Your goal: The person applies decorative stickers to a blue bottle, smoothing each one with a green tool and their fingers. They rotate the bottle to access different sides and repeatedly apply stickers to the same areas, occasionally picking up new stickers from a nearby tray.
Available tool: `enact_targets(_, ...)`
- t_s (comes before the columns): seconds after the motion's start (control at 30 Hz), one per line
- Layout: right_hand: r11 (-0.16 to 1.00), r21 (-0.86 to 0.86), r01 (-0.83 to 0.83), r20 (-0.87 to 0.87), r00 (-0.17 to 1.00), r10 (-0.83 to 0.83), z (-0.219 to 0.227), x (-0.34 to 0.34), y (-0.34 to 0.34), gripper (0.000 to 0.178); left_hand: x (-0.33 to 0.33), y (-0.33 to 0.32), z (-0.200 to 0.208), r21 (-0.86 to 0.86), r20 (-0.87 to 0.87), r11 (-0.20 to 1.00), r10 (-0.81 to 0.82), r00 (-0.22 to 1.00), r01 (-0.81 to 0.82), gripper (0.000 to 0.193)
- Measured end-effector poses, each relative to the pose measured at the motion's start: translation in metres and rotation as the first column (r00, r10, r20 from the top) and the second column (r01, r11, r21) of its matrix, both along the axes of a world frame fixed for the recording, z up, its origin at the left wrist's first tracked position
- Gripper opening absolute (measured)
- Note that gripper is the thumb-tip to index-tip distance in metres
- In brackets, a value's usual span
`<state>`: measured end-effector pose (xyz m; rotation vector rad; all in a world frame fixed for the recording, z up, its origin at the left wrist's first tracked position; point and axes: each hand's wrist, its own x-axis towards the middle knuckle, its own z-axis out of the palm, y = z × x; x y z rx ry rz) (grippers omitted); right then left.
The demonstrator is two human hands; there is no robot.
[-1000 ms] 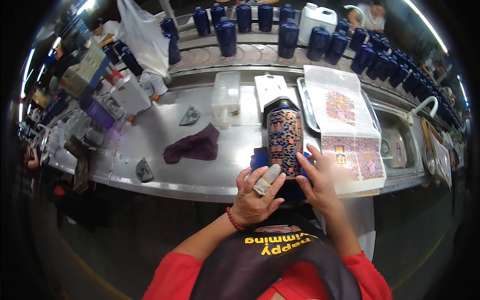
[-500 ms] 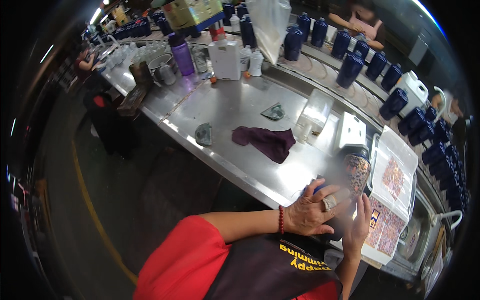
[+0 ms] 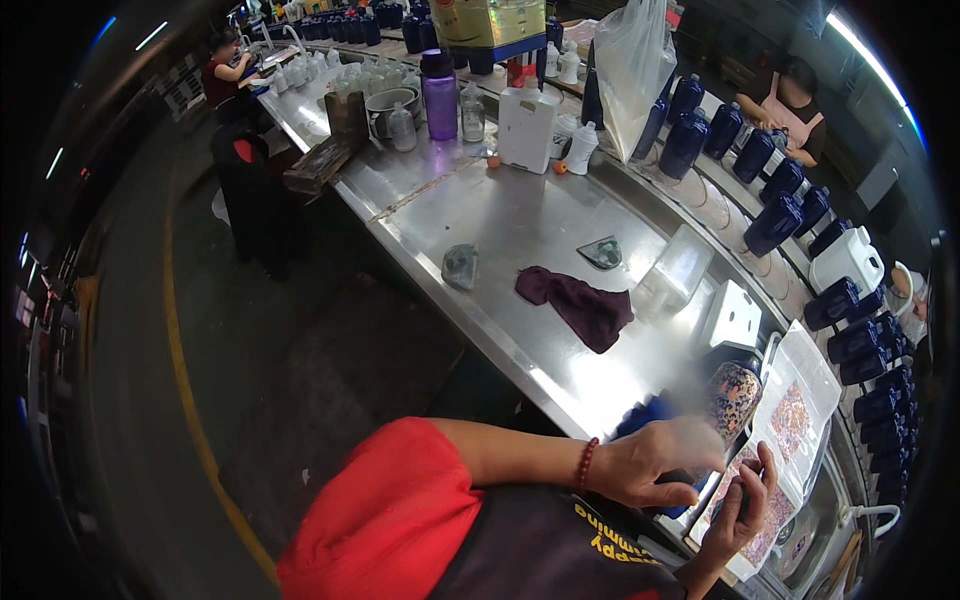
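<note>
A bottle with a multicoloured speckled pattern (image 3: 733,393) stands at the right end of the metal table, just beyond my hands; a smear blurs its left side. My left hand (image 3: 650,465) reaches across near it, thumb stretched out. The other fingers are lost in the smear, so any hold on something is not visible. Something blue (image 3: 643,415) shows behind that hand. Close by, my right hand (image 3: 745,508) is raised palm up, with bent fingers apart and nothing clearly in them. Beside the bottle lie patterned sheets (image 3: 792,420) on a white backing.
A purple cloth (image 3: 585,310), two grey-green pieces (image 3: 460,265), a clear plastic box (image 3: 682,262) and a white jug (image 3: 733,312) lie ahead. Dark blue bottles (image 3: 775,222) line the conveyor behind. A sink (image 3: 800,535) is at right. Other people work farther off.
The whole view has shifted, moving the scene rightward. My right hand's fingers, straighter and near the bottle before, are now bent and farther from it. My left hand's fingers have become hidden.
</note>
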<state>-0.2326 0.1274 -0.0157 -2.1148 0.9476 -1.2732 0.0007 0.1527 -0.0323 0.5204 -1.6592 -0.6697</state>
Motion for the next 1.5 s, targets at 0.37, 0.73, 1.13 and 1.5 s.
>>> enact_targets(0.37, 0.658, 0.371, -0.655, 0.435, 0.749, 0.500, 0.039, 0.037, 0.015, 0.022, -0.019, -0.002, 0.033, 0.041, -0.719, 0.394, -0.626, 0.301, 0.918, 0.082)
enact_targets(0.73, 0.707, 0.253, -0.661, 0.287, 0.749, 0.597, 0.036, 0.027, 0.019, 0.026, -0.017, -0.010, 0.031, 0.014, -0.580, 0.214, -0.794, 0.182, 0.977, 0.082)
enact_targets(1.13, 0.741, 0.232, -0.630, 0.178, 0.776, 0.605, 0.028, 0.014, 0.018, 0.029, -0.028, -0.017, 0.025, 0.073, -0.552, 0.216, -0.805, 0.219, 0.974, 0.080)
enact_targets(1.5, 0.742, 0.274, -0.612, 0.175, 0.790, 0.587, 0.033, 0.016, 0.019, 0.027, -0.029, -0.018, 0.029, 0.081, -0.539, 0.199, -0.816, 0.211, 0.977, 0.079)
